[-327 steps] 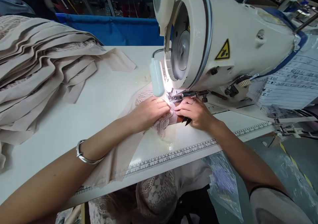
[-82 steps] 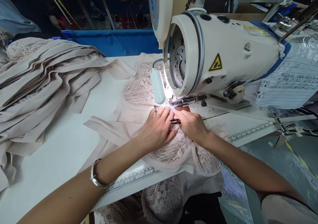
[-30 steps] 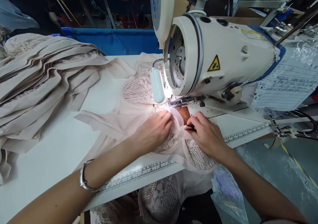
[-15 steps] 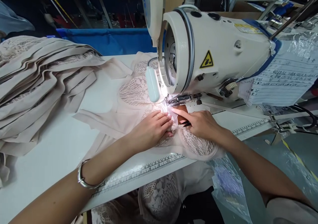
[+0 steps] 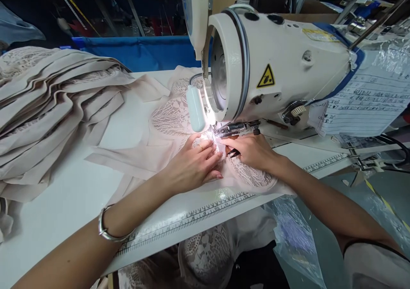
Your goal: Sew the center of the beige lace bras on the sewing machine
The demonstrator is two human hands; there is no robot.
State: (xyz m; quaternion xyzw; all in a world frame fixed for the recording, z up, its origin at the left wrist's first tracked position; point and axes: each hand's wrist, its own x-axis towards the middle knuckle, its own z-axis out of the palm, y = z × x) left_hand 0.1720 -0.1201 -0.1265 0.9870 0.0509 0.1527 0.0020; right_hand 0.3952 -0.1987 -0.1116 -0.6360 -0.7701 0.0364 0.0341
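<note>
A pale pink lace bra (image 5: 171, 116) lies spread under the needle area of a white sewing machine (image 5: 285, 62). My left hand (image 5: 195, 163) rests flat on the lace just left of the presser foot, fingers spread. My right hand (image 5: 254, 150) is on the right side of the presser foot. Its index finger reaches out onto the fabric, while the curled fingers hold black thread snips (image 5: 234, 153), of which only the pointed blades show. One lace cup (image 5: 251, 173) lies below my right hand. A small lamp (image 5: 195, 109) lights the stitching spot.
A heap of beige fabric pieces (image 5: 60, 97) covers the left of the white table (image 5: 80, 220). A printed ruler (image 5: 192, 216) runs along its front edge. Handwritten sheets (image 5: 361, 97) hang on the machine's right. More lace cups (image 5: 206, 255) lie below the table edge.
The bra has moved a little away from me and to the left under the machine. My left hand's fingers have spread, and my right hand has shifted slightly forward with the snips.
</note>
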